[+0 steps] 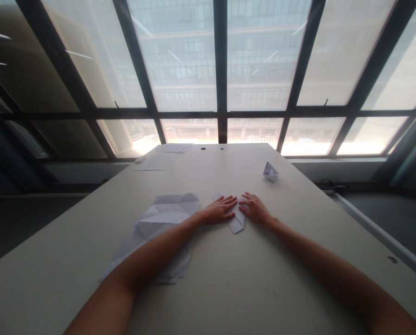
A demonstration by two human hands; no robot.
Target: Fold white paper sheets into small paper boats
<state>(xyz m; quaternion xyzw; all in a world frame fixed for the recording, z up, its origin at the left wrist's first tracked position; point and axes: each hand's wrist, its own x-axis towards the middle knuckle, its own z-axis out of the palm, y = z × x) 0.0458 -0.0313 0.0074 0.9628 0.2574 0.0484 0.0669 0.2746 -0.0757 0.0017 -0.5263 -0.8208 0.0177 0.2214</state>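
Note:
A small folded piece of white paper (236, 224) lies on the table between my hands, with a crease or edge running across it. My left hand (220, 210) rests flat on its left part, fingers stretched to the right. On the right side, my right hand (255, 207) touches the paper's edge with fingers spread. Both hands partly cover the paper, so its full shape is hidden. Under and beside my left forearm lie creased white sheets (169, 209). Beyond my right hand stands a folded paper boat (271, 172).
The long white table (250, 288) reaches toward large dark-framed windows (222, 70). More flat white sheets (152, 162) lie at its far left. Two small dark holes mark the far end. A small dark object (392, 259) sits near the right edge.

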